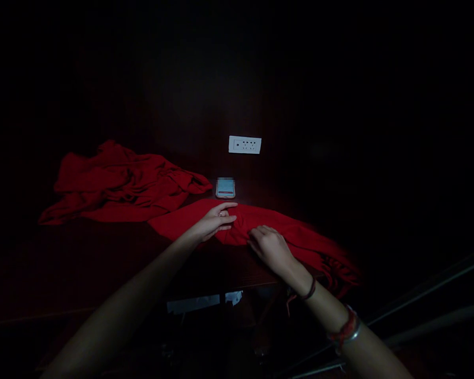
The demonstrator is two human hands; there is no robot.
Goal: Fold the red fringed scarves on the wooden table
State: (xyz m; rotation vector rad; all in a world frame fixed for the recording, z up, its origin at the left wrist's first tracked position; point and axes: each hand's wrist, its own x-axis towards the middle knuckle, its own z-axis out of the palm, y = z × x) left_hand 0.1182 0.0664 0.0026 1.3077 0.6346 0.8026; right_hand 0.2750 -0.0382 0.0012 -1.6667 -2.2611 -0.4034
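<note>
A long red scarf (174,218) lies across a dark wooden table (82,258). Its left part is bunched in a heap at the back left; its right part runs to the table's right edge, where a fringe hangs. My left hand (215,221) rests flat on the scarf near the middle, fingers together and pointing right. My right hand (270,247) presses on the cloth just to the right, fingers curled over a fold. Whether either hand pinches the fabric is unclear in the dim light.
A phone (225,188) lies on the table just behind my left hand. A white wall socket plate (245,144) sits on the dark wall above it. The table's front edge (221,287) runs below my hands. Pale rails (418,295) cross the lower right.
</note>
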